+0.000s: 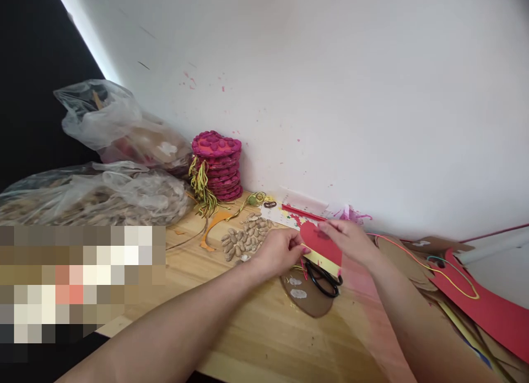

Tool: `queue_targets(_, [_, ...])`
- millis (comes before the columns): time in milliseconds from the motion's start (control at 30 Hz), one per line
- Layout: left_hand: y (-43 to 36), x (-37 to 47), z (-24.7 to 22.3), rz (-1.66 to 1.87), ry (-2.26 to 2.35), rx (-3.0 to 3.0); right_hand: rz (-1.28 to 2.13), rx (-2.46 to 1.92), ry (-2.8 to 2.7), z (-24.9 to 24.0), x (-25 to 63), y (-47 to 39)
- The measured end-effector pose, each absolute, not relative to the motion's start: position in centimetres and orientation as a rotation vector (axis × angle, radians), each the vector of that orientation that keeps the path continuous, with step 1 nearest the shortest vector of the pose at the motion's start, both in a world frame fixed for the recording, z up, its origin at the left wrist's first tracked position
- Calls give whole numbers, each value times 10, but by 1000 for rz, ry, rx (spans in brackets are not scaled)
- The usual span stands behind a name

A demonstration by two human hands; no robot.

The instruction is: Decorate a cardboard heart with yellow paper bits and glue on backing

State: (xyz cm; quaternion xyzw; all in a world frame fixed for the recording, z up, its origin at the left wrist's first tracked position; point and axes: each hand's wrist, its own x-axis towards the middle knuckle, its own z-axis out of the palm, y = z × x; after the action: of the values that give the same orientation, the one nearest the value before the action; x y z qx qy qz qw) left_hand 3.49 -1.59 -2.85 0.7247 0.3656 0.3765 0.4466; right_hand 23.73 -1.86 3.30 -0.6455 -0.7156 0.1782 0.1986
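Left hand (pixel 279 254) pinches the yellow paper strip (pixel 323 261) — best held flat — while the right hand (pixel 349 241), at two o'clock, half-curls, hold unclear.

A flat red piece (pixel 313 238), rounded along its upper edge, was partly covered at its right; a pale yellow strip (pixel 329 265) with small pinkish marks slanted down rightward along its lower edge.

Over the link I see two clear plastic bags (pixel 103 191) at left, one behind the other. Far centre, I make out a stack of knobbly magenta discs (pixel 225 171) beside yellow-green threads (pixel 199 179), near a pink-flecked white wall (pixel 351 96). At right, a red sheet (pixel 496 311) overlaps brown cardboard (pixel 407 273).
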Motion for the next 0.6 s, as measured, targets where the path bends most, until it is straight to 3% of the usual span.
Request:
queue_targets(233, [-27, 36, -24, 746, 522, 1760, 566, -1958, -2009, 9, 228, 58])
queue_targets(600, [-26, 33, -23, 749, 551, 1953, 741, -2043, -2044, -19, 207, 86])
